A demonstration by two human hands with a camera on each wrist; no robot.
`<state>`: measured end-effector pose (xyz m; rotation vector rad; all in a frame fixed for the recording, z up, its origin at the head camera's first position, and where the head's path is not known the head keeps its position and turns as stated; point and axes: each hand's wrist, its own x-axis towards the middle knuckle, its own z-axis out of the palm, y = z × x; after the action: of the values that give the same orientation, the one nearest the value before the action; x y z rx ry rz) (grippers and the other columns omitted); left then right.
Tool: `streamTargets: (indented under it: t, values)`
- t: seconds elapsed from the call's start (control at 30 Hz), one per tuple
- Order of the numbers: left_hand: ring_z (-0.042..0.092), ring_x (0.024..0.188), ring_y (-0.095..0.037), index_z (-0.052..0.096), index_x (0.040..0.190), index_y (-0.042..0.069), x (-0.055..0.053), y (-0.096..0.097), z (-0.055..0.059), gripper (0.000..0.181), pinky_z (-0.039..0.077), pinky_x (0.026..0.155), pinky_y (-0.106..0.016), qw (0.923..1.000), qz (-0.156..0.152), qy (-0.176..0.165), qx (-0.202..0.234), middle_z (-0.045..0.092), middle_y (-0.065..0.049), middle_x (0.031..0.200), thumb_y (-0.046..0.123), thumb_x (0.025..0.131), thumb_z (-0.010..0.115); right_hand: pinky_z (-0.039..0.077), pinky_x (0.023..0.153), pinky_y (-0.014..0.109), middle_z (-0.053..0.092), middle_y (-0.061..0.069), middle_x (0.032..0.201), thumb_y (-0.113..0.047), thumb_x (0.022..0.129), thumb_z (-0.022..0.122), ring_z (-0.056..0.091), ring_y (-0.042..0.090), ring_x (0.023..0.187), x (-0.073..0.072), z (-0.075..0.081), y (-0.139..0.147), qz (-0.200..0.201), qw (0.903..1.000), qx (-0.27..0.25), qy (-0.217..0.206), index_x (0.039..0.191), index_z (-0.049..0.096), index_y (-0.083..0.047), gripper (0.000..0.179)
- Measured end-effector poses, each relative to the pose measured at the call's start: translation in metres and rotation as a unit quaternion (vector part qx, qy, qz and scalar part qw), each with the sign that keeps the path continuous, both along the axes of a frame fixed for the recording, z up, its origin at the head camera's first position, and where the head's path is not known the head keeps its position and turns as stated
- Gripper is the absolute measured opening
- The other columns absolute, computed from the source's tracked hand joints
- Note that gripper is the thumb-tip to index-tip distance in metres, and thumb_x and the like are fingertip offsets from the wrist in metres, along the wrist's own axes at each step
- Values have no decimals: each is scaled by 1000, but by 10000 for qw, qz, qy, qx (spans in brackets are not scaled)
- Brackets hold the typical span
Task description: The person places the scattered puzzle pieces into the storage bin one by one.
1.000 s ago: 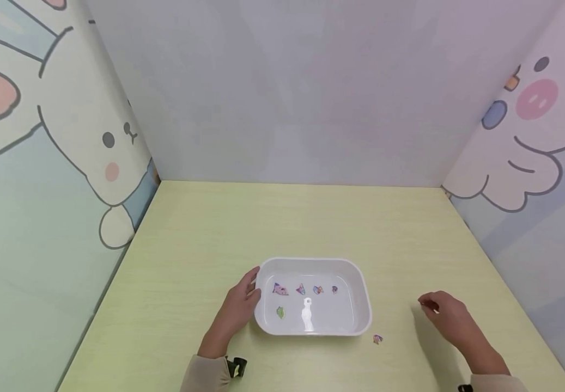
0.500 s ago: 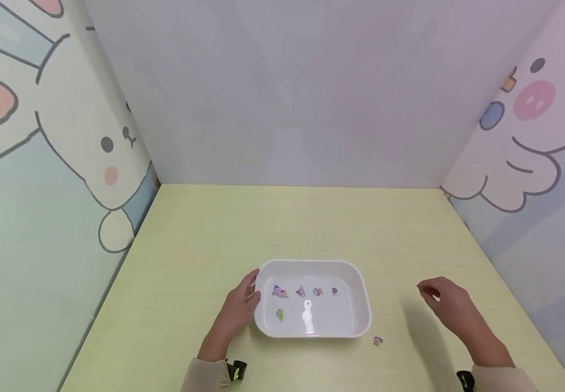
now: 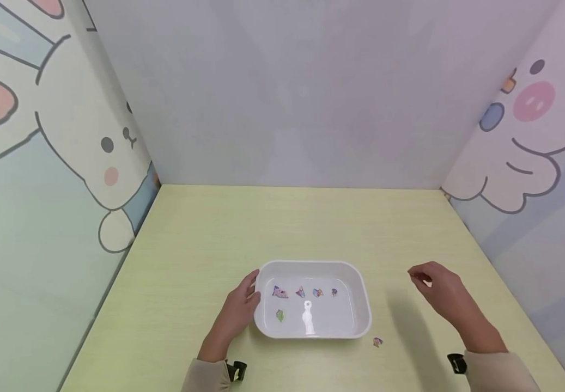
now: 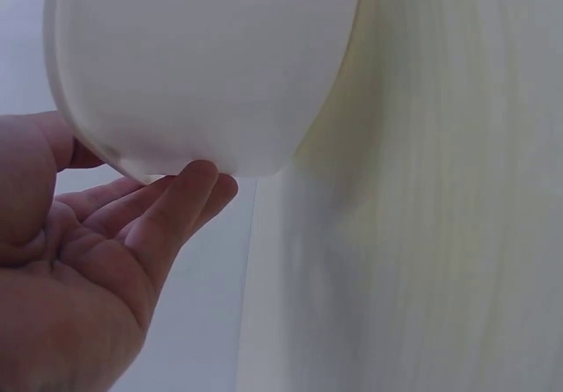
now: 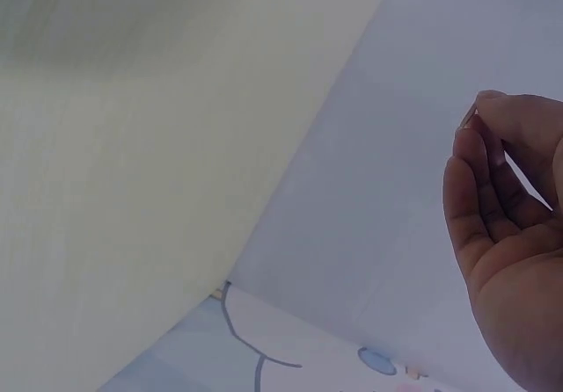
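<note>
A white rectangular tray (image 3: 313, 333) sits on the table, with several small colourful stickers in it. A pink one (image 3: 279, 292) starts the upper row, and a green one (image 3: 280, 315) lies below it. My left hand (image 3: 237, 309) holds the tray's left end; the left wrist view shows the thumb at the rim and fingertips (image 4: 201, 174) against the outer wall. To the tray's right, my right hand (image 3: 441, 288) is raised above the table. Between its thumb and forefinger it pinches a small thin sticker (image 5: 469, 115), seen edge-on, so its picture is hidden.
Another small sticker (image 3: 377, 342) lies on the table just off the tray's lower right corner. The pale yellow table (image 3: 204, 234) meets a grey back wall (image 3: 292, 98). Side walls with cartoon animals stand at left and right.
My right hand has lifted away from the table and shifted slightly left, still pinching the sticker. The left hand and tray keep their places.
</note>
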<state>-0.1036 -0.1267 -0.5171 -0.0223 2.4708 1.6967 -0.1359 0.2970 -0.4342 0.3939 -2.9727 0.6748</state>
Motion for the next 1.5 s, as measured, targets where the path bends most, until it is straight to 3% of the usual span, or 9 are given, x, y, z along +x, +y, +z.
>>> streamTargets:
  t: [0.27,0.43,0.63,0.93,1.3,1.5]
  values:
    - [47,128,-37,34,151,5,0,0,-1,52,45,98,-48,10000,24,-31,-75,40,-18,149,10,100,47,53,74,46,63,8,97,3,86,68,61,29,87,-7,11,-30,137,9997,-208,63,99,70,-2,14]
    - [47,128,-37,34,151,6,0,-1,-3,52,45,98,-49,10000,41,-20,-86,40,-17,149,10,100,48,54,73,45,63,6,95,5,85,70,62,26,86,-16,19,-51,483,9980,-249,311,96,71,-3,14]
    - [47,128,-37,34,151,6,0,-1,-3,52,45,98,-49,10000,34,-16,-82,40,-17,149,10,100,48,54,74,44,63,4,95,6,85,69,62,25,87,-25,24,-73,819,9955,-369,313,95,70,-4,14]
    - [47,128,-38,34,151,5,1,-1,0,52,46,97,-49,10000,24,-31,-69,40,-18,149,10,100,47,55,77,42,63,2,95,6,86,68,63,24,89,-33,27,-104,1174,9921,-421,145,96,71,-4,15]
    - [47,128,-38,34,150,4,0,-1,3,52,45,97,-50,10000,15,24,-75,40,-19,149,9,100,48,55,78,34,61,1,96,4,88,66,62,20,89,-37,23,-140,1742,9845,-45,-180,97,70,-4,12]
    - [47,127,-39,35,150,3,1,-1,3,52,46,97,-49,10000,-7,77,-45,40,-20,148,8,100,48,54,77,32,60,-2,95,2,89,65,59,16,88,-39,22,-154,2006,9796,53,-147,95,70,-6,12]
